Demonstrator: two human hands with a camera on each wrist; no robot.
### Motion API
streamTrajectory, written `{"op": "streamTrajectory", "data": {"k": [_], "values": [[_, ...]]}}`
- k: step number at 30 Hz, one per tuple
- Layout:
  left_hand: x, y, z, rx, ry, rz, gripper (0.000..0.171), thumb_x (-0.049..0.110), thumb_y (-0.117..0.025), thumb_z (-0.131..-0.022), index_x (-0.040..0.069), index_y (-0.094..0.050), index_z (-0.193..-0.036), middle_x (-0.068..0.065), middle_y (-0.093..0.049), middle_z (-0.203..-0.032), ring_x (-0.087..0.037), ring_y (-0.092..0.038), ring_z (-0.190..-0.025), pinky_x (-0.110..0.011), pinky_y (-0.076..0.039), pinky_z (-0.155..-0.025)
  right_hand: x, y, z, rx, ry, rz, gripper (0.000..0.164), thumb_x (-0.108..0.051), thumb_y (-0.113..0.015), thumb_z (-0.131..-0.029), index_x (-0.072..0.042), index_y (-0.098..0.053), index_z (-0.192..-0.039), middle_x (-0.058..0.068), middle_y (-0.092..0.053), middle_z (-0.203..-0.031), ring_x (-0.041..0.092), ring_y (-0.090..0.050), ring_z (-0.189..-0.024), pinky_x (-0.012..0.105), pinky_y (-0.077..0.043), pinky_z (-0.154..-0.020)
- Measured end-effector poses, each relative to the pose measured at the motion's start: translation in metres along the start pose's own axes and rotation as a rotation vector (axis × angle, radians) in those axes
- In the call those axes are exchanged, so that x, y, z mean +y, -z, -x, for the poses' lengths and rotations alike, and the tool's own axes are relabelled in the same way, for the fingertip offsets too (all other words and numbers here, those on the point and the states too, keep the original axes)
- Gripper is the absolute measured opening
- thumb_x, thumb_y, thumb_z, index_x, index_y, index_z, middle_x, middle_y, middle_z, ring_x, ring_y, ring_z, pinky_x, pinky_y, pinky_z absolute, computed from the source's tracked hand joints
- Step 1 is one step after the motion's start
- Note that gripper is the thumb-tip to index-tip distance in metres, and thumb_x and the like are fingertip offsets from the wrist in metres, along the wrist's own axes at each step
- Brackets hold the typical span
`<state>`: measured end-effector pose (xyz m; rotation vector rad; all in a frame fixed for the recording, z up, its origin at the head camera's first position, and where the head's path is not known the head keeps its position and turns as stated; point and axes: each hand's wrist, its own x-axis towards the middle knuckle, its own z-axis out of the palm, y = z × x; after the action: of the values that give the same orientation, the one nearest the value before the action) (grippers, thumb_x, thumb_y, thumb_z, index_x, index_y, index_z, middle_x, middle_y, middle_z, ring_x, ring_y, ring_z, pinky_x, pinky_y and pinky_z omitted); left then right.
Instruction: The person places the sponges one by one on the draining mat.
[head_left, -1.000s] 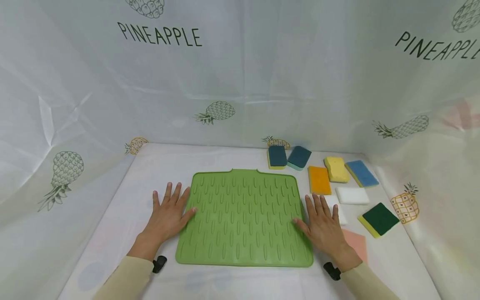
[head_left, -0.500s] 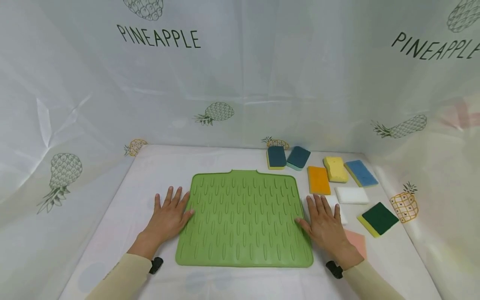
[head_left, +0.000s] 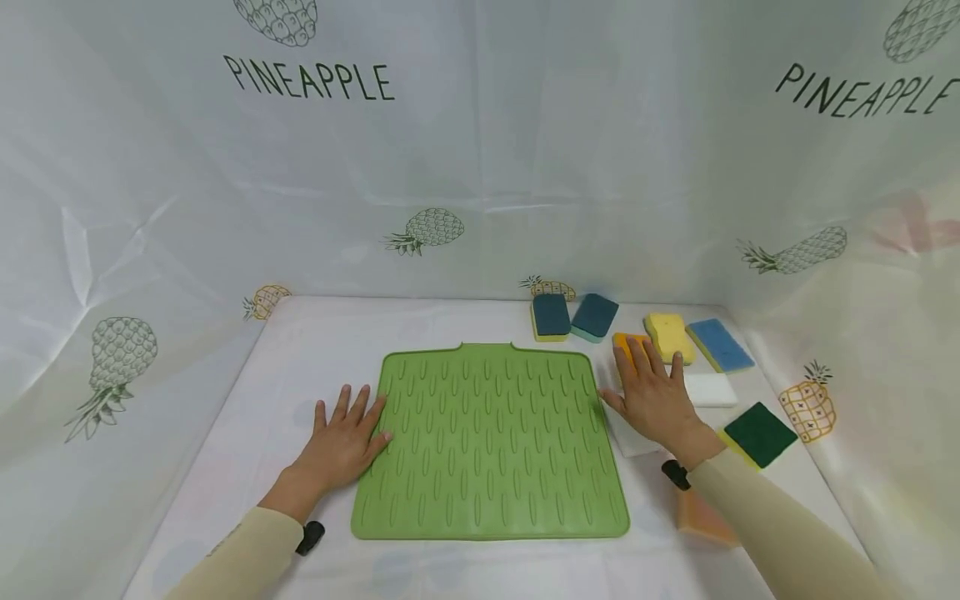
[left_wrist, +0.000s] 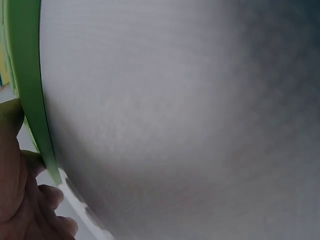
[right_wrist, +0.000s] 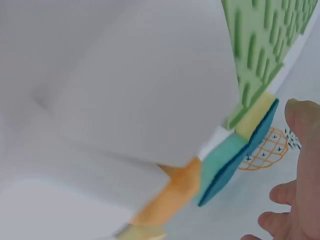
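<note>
A green ridged drying mat [head_left: 487, 442] lies flat in the middle of the white table. My left hand [head_left: 341, 446] rests at its left edge, fingers spread and thumb over the border; the left wrist view has these fingers beside the mat's green edge [left_wrist: 32, 90]. My right hand [head_left: 656, 404] is held over the sponges at the mat's right, fingers extended and holding nothing. Its fingertips overlap an orange sponge [head_left: 621, 340] in the head view and partly hide it. Below the palm shows a white sponge [head_left: 633, 437], and a peach sponge [head_left: 701, 521] lies beside my right forearm.
Two dark-topped sponges [head_left: 551, 315] lie behind the mat's right corner. Further right are a yellow sponge [head_left: 670, 337], a blue one [head_left: 722, 344], another white one [head_left: 712, 390] and a dark green one [head_left: 760, 435]. A pineapple-print sheet [head_left: 600, 150] rises around the table.
My right hand has moved forward from the mat's right edge to over the orange and white sponges. My left hand stays at the left edge. The head view has shifted slightly.
</note>
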<state>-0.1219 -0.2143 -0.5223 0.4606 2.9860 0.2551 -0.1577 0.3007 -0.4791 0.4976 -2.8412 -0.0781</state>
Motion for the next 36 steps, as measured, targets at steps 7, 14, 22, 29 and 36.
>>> {"op": "streamTrajectory", "data": {"k": [7, 14, 22, 29, 36], "values": [[-0.001, 0.002, 0.002, -0.009, 0.006, 0.006, 0.071, 0.050, -0.049, -0.110, 0.009, -0.034, -0.166, -0.023, -0.025, -0.172, -0.051, -0.017, -0.159, -0.082, -0.014, -0.119, 0.007, 0.001, -0.062, 0.000, 0.055, 0.051, 0.080, -0.044, -0.071, -0.100, 0.003, -0.042, -0.158, 0.028, -0.041, -0.162, 0.049, -0.039, -0.149, 0.078, -0.030, -0.116], [-0.006, -0.001, 0.006, -0.022, -0.003, 0.019, 0.074, 0.051, -0.047, -0.111, 0.006, -0.029, -0.167, -0.021, -0.027, -0.173, -0.049, -0.021, -0.159, -0.079, -0.018, -0.120, 0.009, -0.004, -0.104, 0.074, 0.131, 0.086, 0.076, -0.041, -0.078, -0.097, 0.005, -0.048, -0.149, 0.026, -0.052, -0.151, 0.046, -0.051, -0.138, 0.071, -0.039, -0.115], [-0.008, -0.002, 0.007, -0.012, -0.013, 0.026, 0.075, 0.052, -0.047, -0.111, 0.006, -0.028, -0.168, -0.020, -0.026, -0.173, -0.048, -0.020, -0.160, -0.078, -0.016, -0.121, 0.003, -0.016, -0.130, 0.096, 0.151, 0.032, 0.058, -0.035, -0.077, -0.099, 0.005, -0.054, -0.135, 0.024, -0.059, -0.133, 0.044, -0.056, -0.125, 0.063, -0.044, -0.109], [-0.007, -0.002, 0.007, -0.018, -0.017, 0.043, 0.075, 0.050, -0.049, -0.110, 0.007, -0.028, -0.167, -0.020, -0.026, -0.173, -0.048, -0.019, -0.160, -0.079, -0.015, -0.121, -0.004, -0.030, -0.142, -0.008, 0.114, 0.038, 0.060, -0.041, -0.071, -0.102, 0.002, -0.053, -0.140, 0.021, -0.055, -0.140, 0.042, -0.052, -0.130, 0.061, -0.041, -0.113], [-0.007, -0.003, 0.006, -0.022, -0.015, 0.050, 0.075, 0.049, -0.050, -0.110, 0.008, -0.027, -0.168, -0.019, -0.025, -0.174, -0.047, -0.018, -0.161, -0.078, -0.013, -0.122, -0.008, -0.040, -0.147, -0.061, 0.073, 0.032, 0.057, -0.042, -0.071, -0.102, 0.001, -0.055, -0.136, 0.021, -0.055, -0.142, 0.043, -0.050, -0.131, 0.061, -0.040, -0.114]]}}
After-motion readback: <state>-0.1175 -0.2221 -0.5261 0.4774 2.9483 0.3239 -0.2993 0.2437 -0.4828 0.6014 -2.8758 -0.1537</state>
